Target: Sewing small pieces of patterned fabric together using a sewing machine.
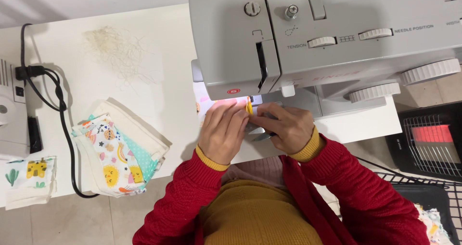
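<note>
A grey sewing machine (332, 38) stands on a white table (159, 43). Under its lit needle area lies a small piece of printed fabric (208, 104) with a yellow edge (249, 106). My left hand (222, 132) lies flat on that fabric, fingers together. My right hand (284, 127) rests beside it on the machine bed, fingers curled around small metal scissors (262, 137) whose tips show below the knuckles. Both arms wear red sleeves with mustard cuffs.
A stack of printed and cream fabric pieces (120, 151) lies on the table to the left. A tangle of loose thread (118, 48) sits farther back. A black cable (62, 115) loops at the left beside another white machine (12, 110). An electric heater (428, 141) glows at the right.
</note>
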